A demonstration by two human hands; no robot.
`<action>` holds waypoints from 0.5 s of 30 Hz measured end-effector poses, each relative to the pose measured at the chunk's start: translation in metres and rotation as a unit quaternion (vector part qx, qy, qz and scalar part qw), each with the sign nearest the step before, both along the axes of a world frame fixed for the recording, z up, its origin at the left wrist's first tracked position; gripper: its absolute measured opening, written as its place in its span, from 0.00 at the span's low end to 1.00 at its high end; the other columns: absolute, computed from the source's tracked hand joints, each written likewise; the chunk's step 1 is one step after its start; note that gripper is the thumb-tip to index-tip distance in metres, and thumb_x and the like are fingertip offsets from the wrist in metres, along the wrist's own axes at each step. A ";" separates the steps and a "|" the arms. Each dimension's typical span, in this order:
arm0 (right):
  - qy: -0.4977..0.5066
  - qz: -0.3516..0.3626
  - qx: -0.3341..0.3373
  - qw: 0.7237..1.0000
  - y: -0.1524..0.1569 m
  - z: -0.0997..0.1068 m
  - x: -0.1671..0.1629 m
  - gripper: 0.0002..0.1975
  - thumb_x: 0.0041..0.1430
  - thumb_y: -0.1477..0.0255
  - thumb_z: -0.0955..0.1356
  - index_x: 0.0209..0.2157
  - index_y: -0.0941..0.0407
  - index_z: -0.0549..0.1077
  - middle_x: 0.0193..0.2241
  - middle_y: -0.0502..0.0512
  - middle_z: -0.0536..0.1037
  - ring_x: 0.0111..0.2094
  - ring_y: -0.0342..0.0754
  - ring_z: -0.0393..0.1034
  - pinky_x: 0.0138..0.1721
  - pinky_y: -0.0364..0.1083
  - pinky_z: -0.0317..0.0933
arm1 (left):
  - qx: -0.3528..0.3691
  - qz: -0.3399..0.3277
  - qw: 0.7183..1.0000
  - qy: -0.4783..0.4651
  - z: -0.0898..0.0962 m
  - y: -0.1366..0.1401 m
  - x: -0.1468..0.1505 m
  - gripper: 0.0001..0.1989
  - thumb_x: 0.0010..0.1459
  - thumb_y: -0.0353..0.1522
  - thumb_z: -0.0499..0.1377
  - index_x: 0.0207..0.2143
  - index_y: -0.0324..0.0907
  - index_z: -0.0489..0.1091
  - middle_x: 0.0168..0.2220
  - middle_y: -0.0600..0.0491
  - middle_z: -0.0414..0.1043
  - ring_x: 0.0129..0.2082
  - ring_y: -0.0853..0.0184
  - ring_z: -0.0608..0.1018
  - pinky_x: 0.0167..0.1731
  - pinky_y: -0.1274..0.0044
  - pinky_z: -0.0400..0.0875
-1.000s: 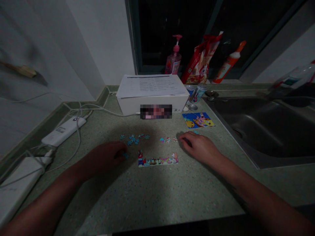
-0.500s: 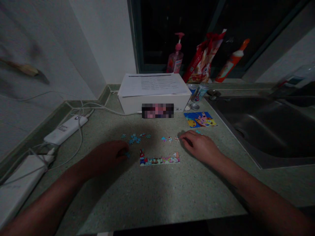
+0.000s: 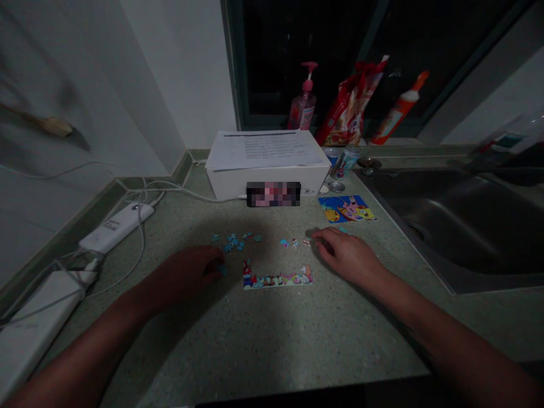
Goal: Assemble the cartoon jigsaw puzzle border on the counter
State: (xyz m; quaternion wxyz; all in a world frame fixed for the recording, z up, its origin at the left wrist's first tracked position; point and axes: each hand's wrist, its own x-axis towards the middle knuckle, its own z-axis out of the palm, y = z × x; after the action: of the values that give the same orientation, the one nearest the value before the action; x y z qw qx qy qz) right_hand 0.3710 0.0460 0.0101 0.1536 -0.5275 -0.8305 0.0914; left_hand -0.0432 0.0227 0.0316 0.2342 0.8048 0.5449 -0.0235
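My left hand is closed in a pinch at the counter, a small blue jigsaw piece at its fingertips. To its right lies a joined jigsaw strip with raised ends. Loose blue jigsaw pieces lie in a cluster just beyond that hand. My right hand rests with bent fingers, its thumb apart from the forefinger. Its fingertips are beside a pale jigsaw piece, the nearest of a short row. Another blue piece shows behind this hand. A cartoon picture card lies further back.
A white box with a printed sheet on top stands behind, a phone-like object against its front. Cables and a white power bank lie left. The sink is at right. Cans and a pump bottle stand at the back.
The whole view has shifted slightly, with things sitting a little lower in the picture. Both hands and the jigsaw pieces keep nearly the same places on the counter.
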 end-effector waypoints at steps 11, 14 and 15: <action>-0.008 0.011 -0.011 1.000 0.001 0.001 0.000 0.13 0.73 0.71 0.65 0.49 0.52 0.81 0.46 0.58 0.86 0.44 0.57 0.84 0.44 0.55 0.76 | -0.014 -0.002 1.000 0.024 0.005 0.002 0.005 0.12 0.64 0.36 0.59 0.46 0.46 0.79 0.44 0.48 0.82 0.43 0.55 0.81 0.41 0.67 0.67; -0.013 0.007 -0.012 1.000 0.002 0.000 -0.001 0.13 0.74 0.72 0.65 0.50 0.52 0.82 0.47 0.59 0.86 0.45 0.58 0.84 0.45 0.55 0.76 | -0.012 0.000 1.000 0.020 0.005 0.002 0.004 0.12 0.64 0.37 0.59 0.46 0.47 0.79 0.44 0.48 0.82 0.43 0.54 0.81 0.41 0.67 0.67; -0.014 0.006 -0.013 1.000 0.002 0.000 -0.001 0.13 0.74 0.72 0.65 0.50 0.52 0.82 0.47 0.59 0.86 0.46 0.58 0.84 0.46 0.55 0.77 | -0.012 0.001 1.000 0.020 0.005 0.002 0.004 0.12 0.64 0.37 0.59 0.46 0.46 0.79 0.44 0.48 0.83 0.43 0.54 0.82 0.41 0.67 0.68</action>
State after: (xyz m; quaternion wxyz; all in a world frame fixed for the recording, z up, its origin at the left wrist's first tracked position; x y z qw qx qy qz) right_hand 0.3696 0.0477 0.0103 0.1346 -0.5261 -0.8342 0.0961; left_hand -0.0388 0.0248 0.0366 0.2329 0.8008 0.5499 -0.0464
